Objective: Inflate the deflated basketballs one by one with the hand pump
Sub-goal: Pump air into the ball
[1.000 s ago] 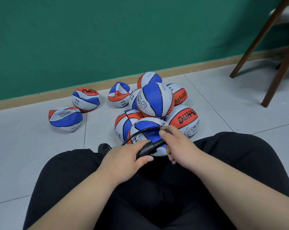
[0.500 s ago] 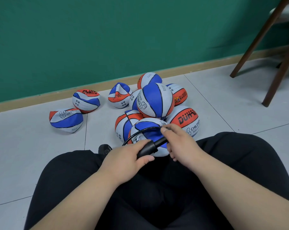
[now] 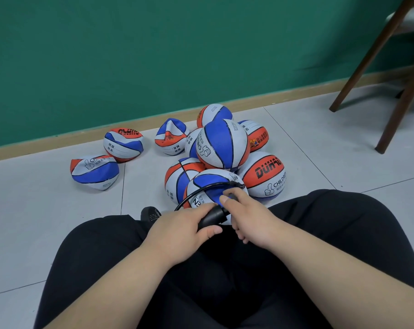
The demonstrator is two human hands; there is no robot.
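**Inspector:** Where is the pump?

**Assistant:** The black pump (image 3: 212, 218) lies slantwise over the person's lap, lower centre of the frame, just in front of the nearest basketball (image 3: 213, 184).

**Inspector:** And the hands?

**Assistant:** The left hand (image 3: 184, 231) is wrapped round the pump's barrel. The right hand (image 3: 251, 219) has its fingers curled onto the pump's upper end.

**Inspector:** The hose?

**Assistant:** The black hose (image 3: 201, 189) arcs up from beside the left hand and across that ball's blue panel. Its tip ends just above the right hand's fingers. Whether the tip sits in the ball cannot be told.

**Inspector:** The other balls?

**Assistant:** A heap (image 3: 264, 176) sits at centre on the tiled floor (image 3: 35, 222), with a round ball (image 3: 222, 144) on top. Three flattened balls (image 3: 94, 172) lie apart at left, near the green wall (image 3: 153, 55).
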